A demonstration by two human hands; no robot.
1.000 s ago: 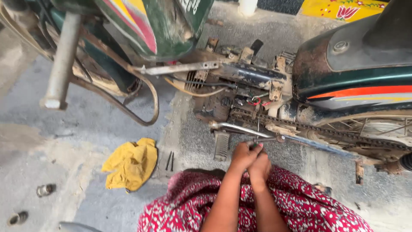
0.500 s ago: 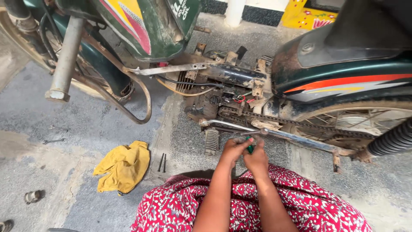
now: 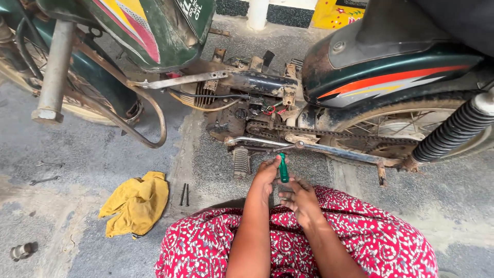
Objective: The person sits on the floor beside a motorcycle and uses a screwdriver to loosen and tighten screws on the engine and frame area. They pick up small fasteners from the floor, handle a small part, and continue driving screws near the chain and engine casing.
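I am crouched beside a green motorcycle (image 3: 381,77) with its engine and chain (image 3: 329,135) exposed. A green-handled screwdriver (image 3: 283,169) stands upright between my hands, just below the bike's footrest bar (image 3: 329,149). My left hand (image 3: 265,180) grips the handle from the left side. My right hand (image 3: 299,198) sits just below and right, its fingers curled at the handle's lower end. The tool's tip is hidden. My red patterned garment (image 3: 381,242) covers my knees under both forearms.
A yellow rag (image 3: 136,203) lies on the concrete at the left, with two thin dark rods (image 3: 184,194) beside it. Two spanners (image 3: 43,180) and a small metal part (image 3: 23,250) lie farther left. A ribbed foot peg (image 3: 241,162), the front fork (image 3: 54,72) and the rear shock spring (image 3: 455,131) stand close.
My hands have lifted slightly toward the footrest bar, and the green screwdriver handle now shows upright between them. My view has swung a little to the left along the bike.
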